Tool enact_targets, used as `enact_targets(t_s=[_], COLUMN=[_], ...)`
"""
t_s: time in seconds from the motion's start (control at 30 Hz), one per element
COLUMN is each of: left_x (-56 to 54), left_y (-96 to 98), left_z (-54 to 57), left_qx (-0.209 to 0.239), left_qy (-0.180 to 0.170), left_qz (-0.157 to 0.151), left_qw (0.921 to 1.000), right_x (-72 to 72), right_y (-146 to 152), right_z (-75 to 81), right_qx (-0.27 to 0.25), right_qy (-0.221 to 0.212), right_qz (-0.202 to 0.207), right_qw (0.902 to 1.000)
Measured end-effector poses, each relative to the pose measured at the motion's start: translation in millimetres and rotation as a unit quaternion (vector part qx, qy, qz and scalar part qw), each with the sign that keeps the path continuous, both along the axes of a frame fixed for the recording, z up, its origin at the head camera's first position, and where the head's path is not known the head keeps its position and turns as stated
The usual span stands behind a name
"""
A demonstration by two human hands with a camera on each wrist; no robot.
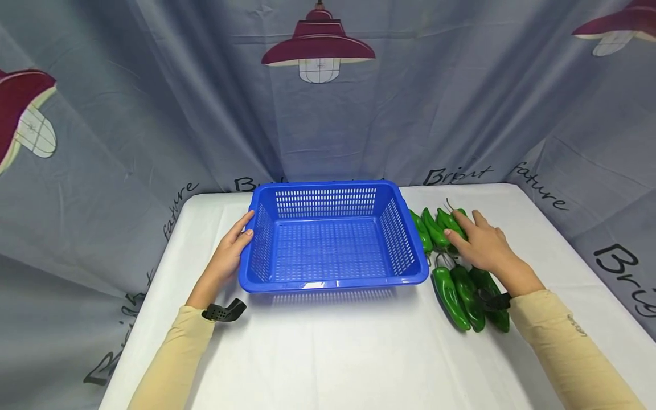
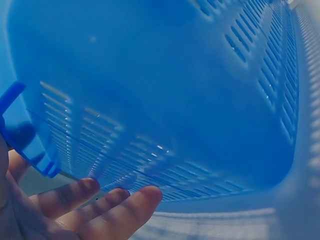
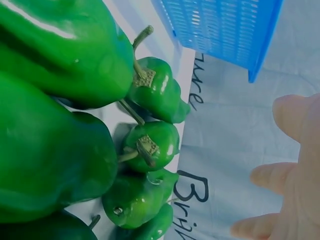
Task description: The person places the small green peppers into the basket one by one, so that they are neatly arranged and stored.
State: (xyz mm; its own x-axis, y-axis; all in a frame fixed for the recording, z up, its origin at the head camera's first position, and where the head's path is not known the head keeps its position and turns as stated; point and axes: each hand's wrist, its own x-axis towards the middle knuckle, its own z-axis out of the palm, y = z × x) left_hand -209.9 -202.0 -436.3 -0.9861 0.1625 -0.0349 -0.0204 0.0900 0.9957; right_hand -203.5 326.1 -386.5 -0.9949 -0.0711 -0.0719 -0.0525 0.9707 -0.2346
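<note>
A blue plastic basket with slotted walls stands on the white table with nothing in it. At its left side my left hand touches the rim. In the left wrist view the fingers are extended beside the slotted outer wall. To the right of the basket lie several green peppers in two rows, one a near pepper, another a far pepper. Over them my right hand is spread, holding nothing. In the right wrist view its fingers are apart from the peppers.
The white tablecloth covers the table, whose back edge meets a grey-blue curtain printed with red lamps and lettering. More curtain hangs along both sides. Each wrist wears a black band, such as the left band.
</note>
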Motion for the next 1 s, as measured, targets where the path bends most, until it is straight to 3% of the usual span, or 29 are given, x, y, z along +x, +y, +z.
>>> enact_targets(t_s=[0.3, 0.67, 1.0], left_x=[0.6, 0.8, 2.2], left_y=[1.2, 2.2, 0.8], left_z=[-0.2, -0.1, -2.6], left_qx=[-0.009, -0.015, -0.019], left_qy=[-0.001, 0.004, 0.015], left_qz=[0.002, 0.009, 0.004], left_qw=[1.0, 0.9998, 0.9997], right_x=[5.0, 16.7, 40.7], right_y=[12, 43, 72], right_z=[3.9, -3.8, -14.5], right_qx=[-0.032, -0.072, -0.15], right_qy=[-0.001, 0.008, -0.056], right_qz=[-0.005, -0.028, -0.052], right_qw=[0.9995, 0.997, 0.9857])
